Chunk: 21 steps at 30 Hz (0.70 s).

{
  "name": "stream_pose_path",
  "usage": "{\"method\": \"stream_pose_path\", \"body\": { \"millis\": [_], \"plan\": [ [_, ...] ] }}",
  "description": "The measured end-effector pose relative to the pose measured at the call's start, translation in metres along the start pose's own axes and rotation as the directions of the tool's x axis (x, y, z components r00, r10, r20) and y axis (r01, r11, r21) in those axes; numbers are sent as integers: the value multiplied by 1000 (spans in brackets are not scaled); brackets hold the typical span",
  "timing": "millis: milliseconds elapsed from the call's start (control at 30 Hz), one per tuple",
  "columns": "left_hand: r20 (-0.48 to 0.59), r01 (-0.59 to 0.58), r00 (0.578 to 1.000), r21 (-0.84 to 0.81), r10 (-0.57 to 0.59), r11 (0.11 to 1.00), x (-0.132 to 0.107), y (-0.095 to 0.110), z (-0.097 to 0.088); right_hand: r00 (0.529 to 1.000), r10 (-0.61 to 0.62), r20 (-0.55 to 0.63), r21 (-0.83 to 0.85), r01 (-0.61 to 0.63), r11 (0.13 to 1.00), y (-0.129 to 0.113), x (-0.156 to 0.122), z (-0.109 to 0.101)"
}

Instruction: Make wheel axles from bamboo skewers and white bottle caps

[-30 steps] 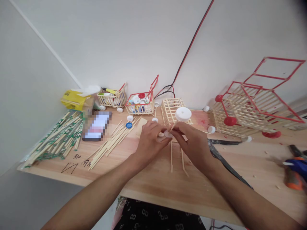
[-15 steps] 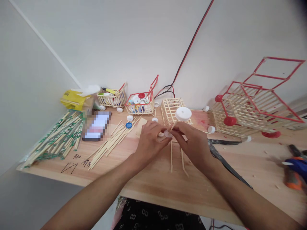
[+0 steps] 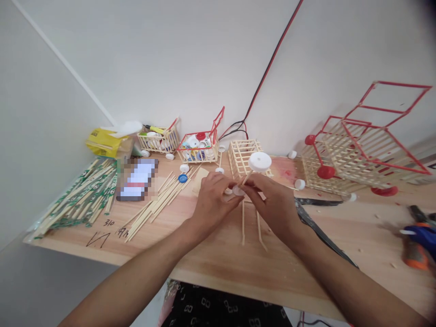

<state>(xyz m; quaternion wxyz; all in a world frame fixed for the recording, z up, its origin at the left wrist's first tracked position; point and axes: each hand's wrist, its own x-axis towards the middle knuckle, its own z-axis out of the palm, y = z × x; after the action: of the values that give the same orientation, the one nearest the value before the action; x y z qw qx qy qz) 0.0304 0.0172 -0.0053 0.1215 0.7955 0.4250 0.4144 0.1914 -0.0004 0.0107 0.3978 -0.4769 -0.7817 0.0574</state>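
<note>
My left hand (image 3: 213,196) pinches a small white bottle cap (image 3: 238,190) between thumb and fingers. With closed fingertips, my right hand (image 3: 271,194) grips a short wooden stick (image 3: 245,178) that meets this cap. A larger white cap (image 3: 260,161) sits at the stick's upper end. Under the hands on the table lies a thin stick frame (image 3: 243,225), partly covered by my fingers. Just behind stands a small basket of glued sticks (image 3: 244,152), its front partly hidden by the cap and my right hand.
Loose sticks (image 3: 153,209), a phone (image 3: 138,179) and bagged chopsticks (image 3: 81,195) lie left. Two stick carts, one red-rimmed (image 3: 199,159), hold caps by the wall. A bigger cart with red caps (image 3: 325,172), black strips (image 3: 322,234) and a blue-orange tool (image 3: 420,245) are right.
</note>
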Motion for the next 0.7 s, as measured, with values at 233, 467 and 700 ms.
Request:
{"method": "stream_pose_path", "body": {
  "millis": [233,467,700],
  "plan": [
    [13,4,1000,6,-4,1000,0,1,-1,1000,2,-3,-5,-2,1000,1,-1,-1],
    [15,5,1000,0,-5,1000,-1,0,-1,1000,-1,1,-2,1,1000,0,-1,0],
    [24,1,1000,14,-1,1000,0,2,-2,1000,5,-9,-5,-5,1000,1,0,-1]
  ]
}}
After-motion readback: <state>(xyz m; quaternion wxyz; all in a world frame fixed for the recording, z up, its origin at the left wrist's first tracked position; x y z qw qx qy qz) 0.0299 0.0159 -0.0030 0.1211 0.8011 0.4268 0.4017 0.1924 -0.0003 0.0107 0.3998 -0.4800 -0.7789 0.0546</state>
